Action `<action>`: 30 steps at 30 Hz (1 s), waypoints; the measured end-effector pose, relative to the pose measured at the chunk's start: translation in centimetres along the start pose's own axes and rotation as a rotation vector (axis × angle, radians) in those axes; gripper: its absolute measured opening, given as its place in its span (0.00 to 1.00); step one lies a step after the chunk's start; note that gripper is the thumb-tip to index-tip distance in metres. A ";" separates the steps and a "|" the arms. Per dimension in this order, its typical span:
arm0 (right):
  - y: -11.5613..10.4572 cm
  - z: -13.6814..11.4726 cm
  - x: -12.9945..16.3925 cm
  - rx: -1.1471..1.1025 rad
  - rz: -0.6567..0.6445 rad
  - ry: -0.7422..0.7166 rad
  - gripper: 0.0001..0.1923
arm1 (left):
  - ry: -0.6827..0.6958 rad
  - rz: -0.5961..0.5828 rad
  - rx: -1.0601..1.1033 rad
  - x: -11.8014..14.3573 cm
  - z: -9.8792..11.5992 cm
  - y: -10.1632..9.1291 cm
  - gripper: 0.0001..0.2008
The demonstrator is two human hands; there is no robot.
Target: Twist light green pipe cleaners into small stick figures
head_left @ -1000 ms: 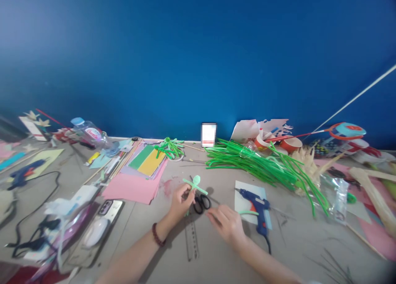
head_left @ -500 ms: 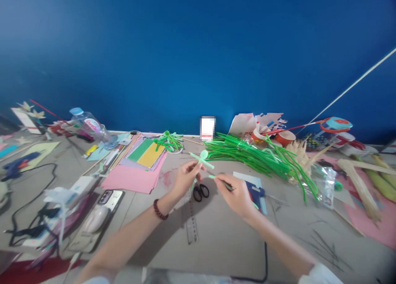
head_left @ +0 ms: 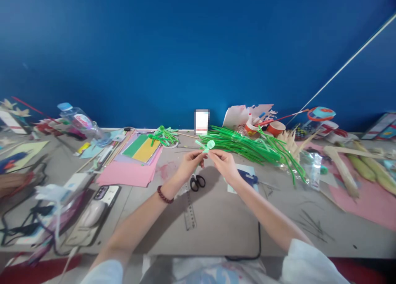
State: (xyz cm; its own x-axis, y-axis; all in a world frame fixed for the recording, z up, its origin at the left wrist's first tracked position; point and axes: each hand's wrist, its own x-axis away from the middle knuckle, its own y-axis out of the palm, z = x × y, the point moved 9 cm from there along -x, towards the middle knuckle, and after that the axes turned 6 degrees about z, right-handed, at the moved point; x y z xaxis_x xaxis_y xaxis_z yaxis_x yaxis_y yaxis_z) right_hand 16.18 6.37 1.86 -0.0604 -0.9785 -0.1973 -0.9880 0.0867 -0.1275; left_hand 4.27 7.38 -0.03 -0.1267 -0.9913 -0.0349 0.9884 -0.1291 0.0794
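Green pipe-cleaner figure (head_left: 208, 145) pinched between left hand (head_left: 188, 165) and right hand (head_left: 225, 164) fingers.

Two bare forearms, short white sleeves, bead bracelet on left wrist.

Left hand (head_left: 189, 165) and right hand (head_left: 223, 165): no gloves, no rings visible, nails too small to tell. Left wrist carries a dark red bead bracelet (head_left: 163, 195), round beads, single strand, snug fit. Right wrist bare. Both forearms uncovered up to the elbow area. White sleeve edge (head_left: 305, 263) on the right arm at 5 o'clock in frame, loose fabric, soft folds. Matching pale sleeve (head_left: 100, 273) on the left arm at 7 o'clock, partly cut by the frame edge. Light patterned cloth (head_left: 204, 275) of the torso at 6 o'clock, blurred, print unreadable.
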 end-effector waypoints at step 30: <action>-2.0 -4.9 3.2 0.608 -0.204 -0.322 0.20 | -0.149 -0.074 0.025 3.1 0.5 -1.5 0.08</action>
State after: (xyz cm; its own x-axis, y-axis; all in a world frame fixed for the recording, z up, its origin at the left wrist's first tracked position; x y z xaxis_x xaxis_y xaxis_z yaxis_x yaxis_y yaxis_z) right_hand 17.26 2.11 6.27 0.2548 -0.8907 -0.3765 -0.7157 0.0881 -0.6928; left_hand 2.32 4.46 0.20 -0.2122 -0.9714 0.1062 0.9737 -0.2011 0.1067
